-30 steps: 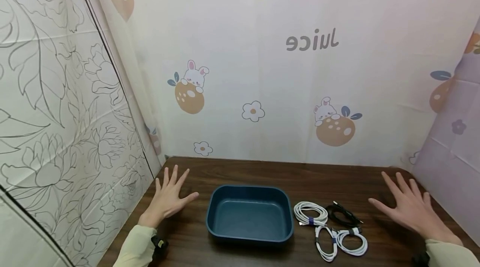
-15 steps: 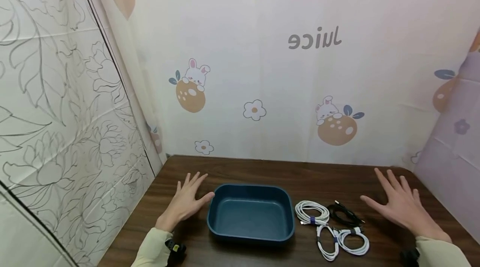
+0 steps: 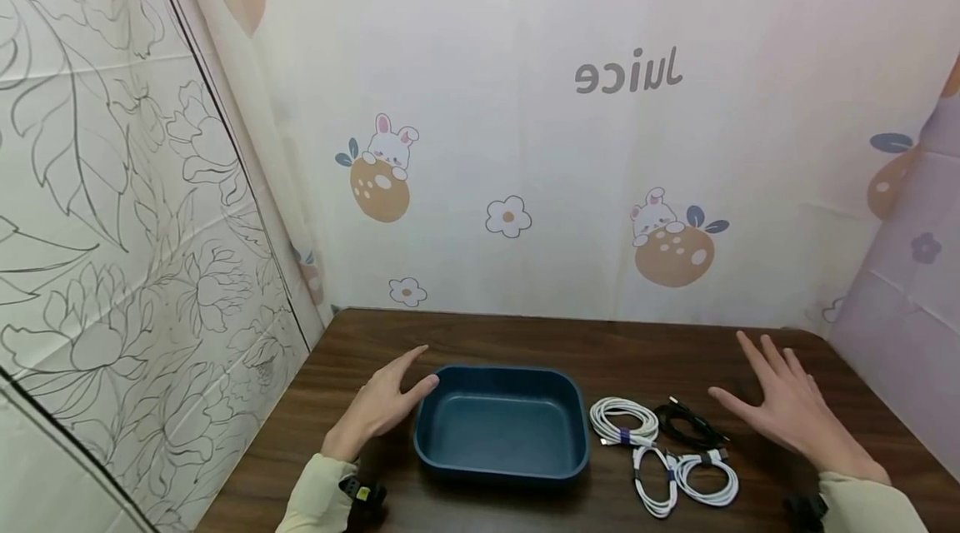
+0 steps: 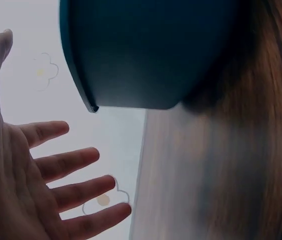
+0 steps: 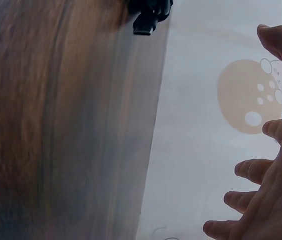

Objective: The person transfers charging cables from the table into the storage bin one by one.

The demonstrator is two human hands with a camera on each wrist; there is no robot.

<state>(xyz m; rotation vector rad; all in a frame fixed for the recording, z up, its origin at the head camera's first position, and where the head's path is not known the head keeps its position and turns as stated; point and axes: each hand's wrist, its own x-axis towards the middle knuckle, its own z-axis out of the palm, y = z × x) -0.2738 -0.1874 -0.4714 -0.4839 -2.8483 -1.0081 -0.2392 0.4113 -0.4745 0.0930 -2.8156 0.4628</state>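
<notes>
possibly, my left hand (image 3: 377, 404) could nudge the blue tray (image 3: 502, 437) sideways, being so near its left rim; the coiled cables (image 3: 636, 436), bunched just right of the tray, might snag on one another if one were pulled. both hands are relaxed, fingers spread, grasping nothing; my right hand (image 3: 787, 406) is past the cables, well right of the tray. compared with a second ago, both hands are closer to the tray, which lies unmoved.

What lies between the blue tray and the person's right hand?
In the head view, a white cable coil sits beside the tray, then a black cable toward the right hand; two smaller white coils lie lower in the picture.
</notes>
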